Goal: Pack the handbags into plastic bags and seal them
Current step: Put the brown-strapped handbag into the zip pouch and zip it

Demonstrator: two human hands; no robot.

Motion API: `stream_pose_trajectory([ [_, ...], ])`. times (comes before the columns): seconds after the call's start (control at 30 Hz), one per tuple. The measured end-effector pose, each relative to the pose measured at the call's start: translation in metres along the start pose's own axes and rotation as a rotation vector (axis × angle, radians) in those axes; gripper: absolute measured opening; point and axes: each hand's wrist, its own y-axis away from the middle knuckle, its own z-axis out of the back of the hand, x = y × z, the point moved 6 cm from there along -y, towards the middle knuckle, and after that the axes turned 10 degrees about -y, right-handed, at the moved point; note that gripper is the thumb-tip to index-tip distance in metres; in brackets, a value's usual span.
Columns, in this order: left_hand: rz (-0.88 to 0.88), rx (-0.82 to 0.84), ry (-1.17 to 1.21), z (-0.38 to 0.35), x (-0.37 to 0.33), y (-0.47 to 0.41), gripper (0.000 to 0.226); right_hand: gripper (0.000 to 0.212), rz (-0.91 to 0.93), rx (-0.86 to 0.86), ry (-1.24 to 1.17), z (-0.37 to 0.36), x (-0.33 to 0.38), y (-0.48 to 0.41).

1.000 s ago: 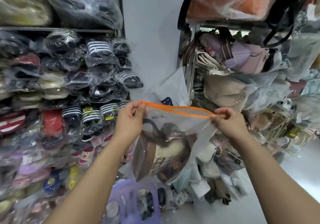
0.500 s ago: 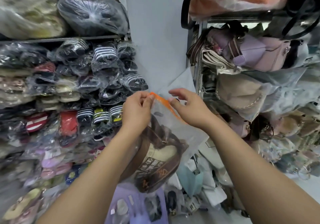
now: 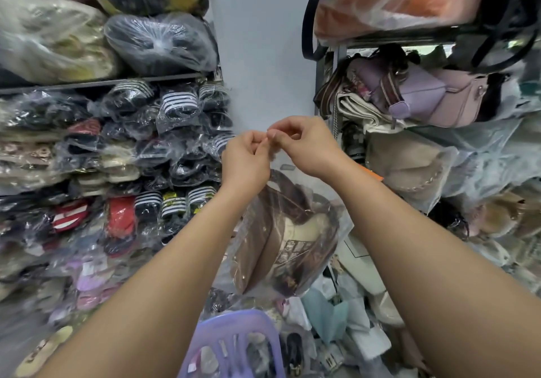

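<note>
Handbag point(image 3: 292, 231), brown and cream with a curved strap, is hanging in a crinkled clear plastic bag point(image 3: 341, 222) directly beneath the left hand point(image 3: 246, 159) and right hand point(image 3: 307, 143), which are touching, fingertips pinching the bag's top, mid-frame above a lilac slotted basket point(image 3: 234, 319).

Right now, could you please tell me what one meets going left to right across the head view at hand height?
Slippers → left hand → right hand → beige bag. Both hands pinch the top of the plastic bag.
</note>
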Motion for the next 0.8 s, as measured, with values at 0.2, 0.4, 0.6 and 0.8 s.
stream_pose_trajectory([
  [0.2,-0.032,0.077,0.115,-0.009,-0.018,0.004,0.019,0.004,-0.051,0.019,-0.146,0.027,0.002,0.007],
  [0.4,0.008,0.053,0.166,-0.010,-0.025,0.004,0.017,0.010,-0.097,-0.027,-0.057,0.042,0.001,0.011],
  [0.6,0.086,-0.110,0.240,0.023,-0.019,-0.013,0.016,0.012,-0.152,-0.089,0.173,0.072,-0.008,0.021],
  [0.8,0.152,-0.256,0.274,0.052,-0.012,-0.026,0.015,0.019,-0.177,-0.189,0.334,0.105,-0.006,0.030],
])
